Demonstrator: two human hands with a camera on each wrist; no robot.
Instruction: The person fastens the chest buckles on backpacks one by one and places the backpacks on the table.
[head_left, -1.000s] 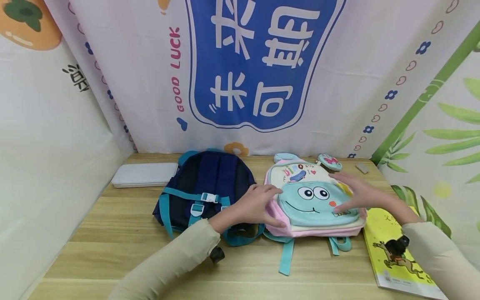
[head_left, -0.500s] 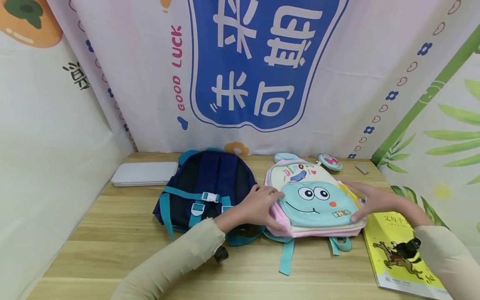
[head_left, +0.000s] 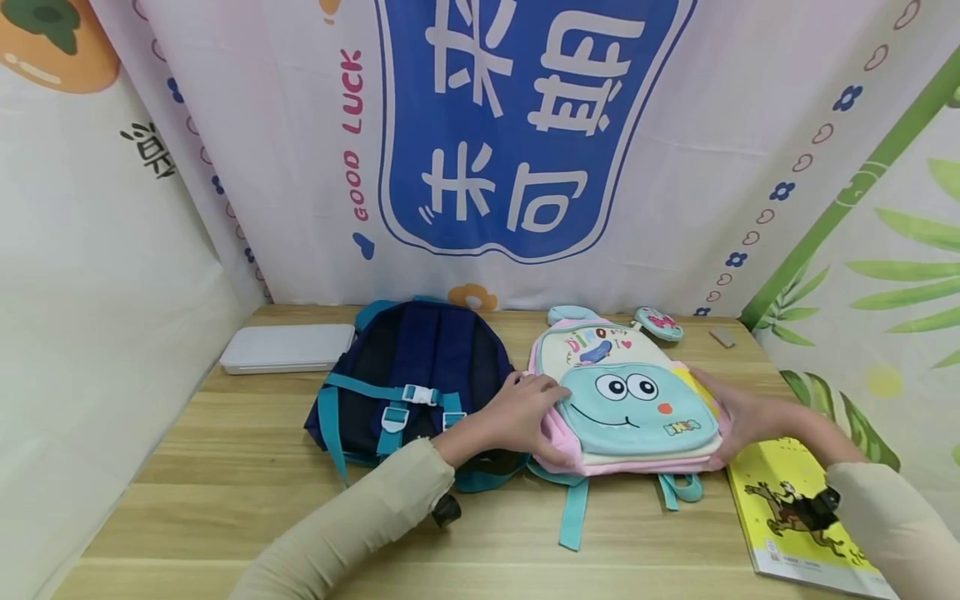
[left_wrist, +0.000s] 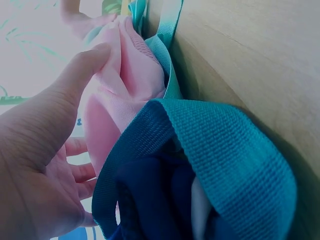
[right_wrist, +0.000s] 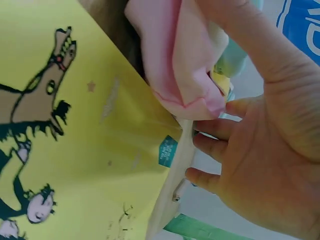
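Note:
A pink, cream and light-blue children's backpack [head_left: 626, 425] with a cartoon face lies front up on the table. My left hand [head_left: 517, 421] is at its left side, fingers spread, the thumb [left_wrist: 92, 62] against the pink fabric in the left wrist view. At the opposite side, my right hand [head_left: 746, 417] touches the bag's edge with its fingertips; in the right wrist view its fingers [right_wrist: 212, 145] are spaced and only slightly bent. A navy backpack [head_left: 435, 350] with teal straps lies beside the left hand, its back panel up.
A yellow book [head_left: 787, 500] lies under the right forearm. At the back left is a flat white case [head_left: 288, 348]. A small round pouch [head_left: 660, 323] and a grey block [head_left: 722, 337] are at the back right. Printed curtains [head_left: 300, 167] border the table [head_left: 225, 500].
My right hand has moved from above the pink backpack's front out to its right side and down against the edge. The left hand has barely shifted, and both backpacks stay in place.

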